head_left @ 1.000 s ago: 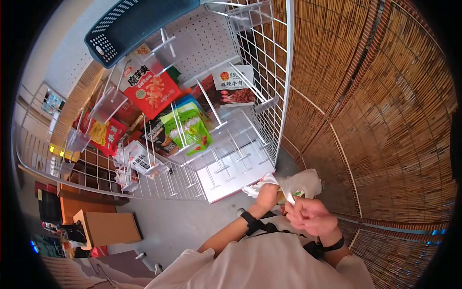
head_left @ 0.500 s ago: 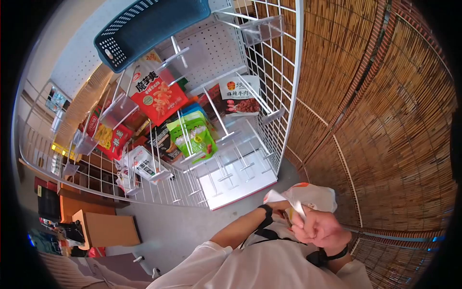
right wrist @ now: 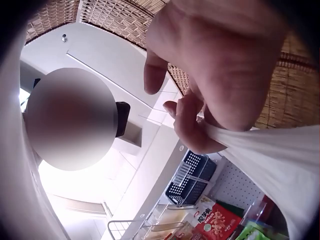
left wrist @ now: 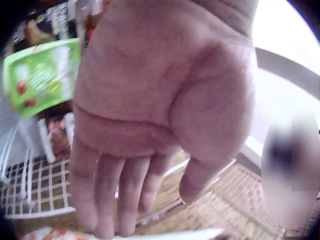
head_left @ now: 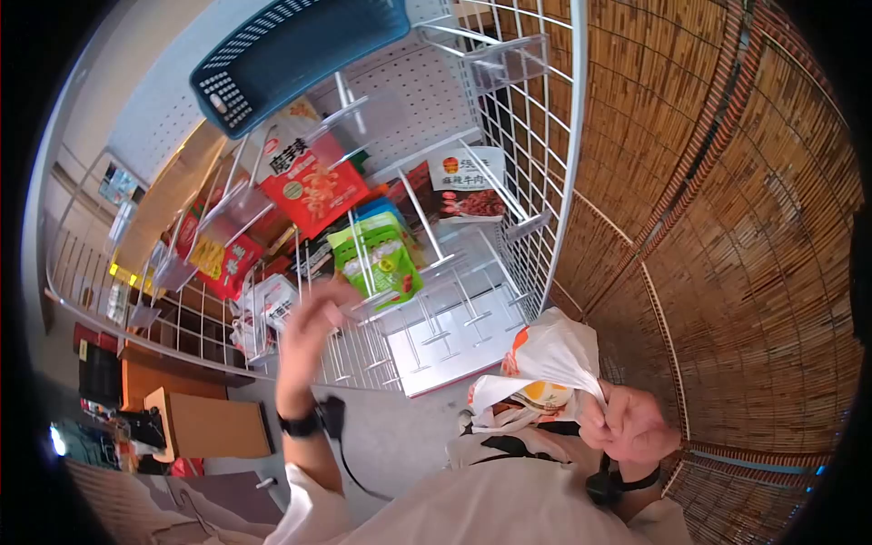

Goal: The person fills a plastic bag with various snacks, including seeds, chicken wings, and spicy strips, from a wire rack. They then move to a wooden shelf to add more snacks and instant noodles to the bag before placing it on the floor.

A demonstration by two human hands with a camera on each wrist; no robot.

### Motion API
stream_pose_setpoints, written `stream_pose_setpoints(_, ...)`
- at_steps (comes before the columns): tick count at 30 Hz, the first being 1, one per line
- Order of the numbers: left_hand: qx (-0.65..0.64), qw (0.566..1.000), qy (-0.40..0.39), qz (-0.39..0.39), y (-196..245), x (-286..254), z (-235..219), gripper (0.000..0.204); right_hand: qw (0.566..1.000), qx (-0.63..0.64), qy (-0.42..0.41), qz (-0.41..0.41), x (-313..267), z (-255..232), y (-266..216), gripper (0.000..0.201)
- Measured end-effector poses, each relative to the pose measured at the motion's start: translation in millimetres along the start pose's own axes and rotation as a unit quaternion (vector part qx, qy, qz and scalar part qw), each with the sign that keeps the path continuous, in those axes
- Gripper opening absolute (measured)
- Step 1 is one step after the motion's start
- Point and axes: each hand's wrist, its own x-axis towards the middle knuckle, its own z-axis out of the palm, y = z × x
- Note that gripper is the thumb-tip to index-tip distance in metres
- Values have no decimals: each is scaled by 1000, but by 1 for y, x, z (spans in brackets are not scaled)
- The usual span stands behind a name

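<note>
My right hand [head_left: 631, 422] pinches the edge of a white plastic bag [head_left: 559, 350] with orange print, which hangs beside my body. Through the bag's mouth shows a package with yellow and orange colours [head_left: 545, 395]. In the right wrist view, curled fingers [right wrist: 192, 127] grip the stretched plastic. My left hand [head_left: 313, 331] is raised in front of the wire rack, its fingers holding nothing. The left wrist view shows its palm [left wrist: 160, 95] with fingers extended. Nearest to it are a green snack pouch [head_left: 386, 268] and a white packet [head_left: 272, 300].
The wire rack [head_left: 427, 341] holds a red snack bag [head_left: 318, 195], a white-and-red pouch [head_left: 468, 186] and a red packet [head_left: 232, 259]. A blue basket [head_left: 300, 68] sits at its top. A woven bamboo screen [head_left: 718, 227] stands close on the right. Hooks with clear tag holders project outward.
My left hand has left the bag and moved left and up to the rack. The right hand keeps its grip on the bag, whose mouth now gapes wider.
</note>
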Motion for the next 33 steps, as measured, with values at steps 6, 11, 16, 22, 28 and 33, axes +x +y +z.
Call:
stream_pose_setpoints(6, 140, 955, 263, 10, -74, 138, -111, 38, 999, -3, 36, -13, 0, -4, 6, 32)
stream_pose_setpoints(11, -45, 966, 253, 4, -85, 174, -104, 43, 997, -12, 78, -24, -15, -5, 6, 32)
stream_pose_setpoints(16, -196, 956, 218, -13, -106, 199, -103, 27, 993, -14, 115, -29, -27, -7, 6, 33)
stream_pose_setpoints(22, -300, 937, 174, -38, -109, 208, -101, 30, 988, -22, 143, -44, -37, -6, 5, 30)
stream_pose_setpoints(28, -175, 946, 266, 62, -109, 198, -84, 38, 985, -32, 159, -54, -38, -9, 6, 28)
stream_pose_setpoints(33, -363, 920, 144, -26, -111, 183, -108, 38, 986, -33, 154, -46, -38, -13, 4, 27)
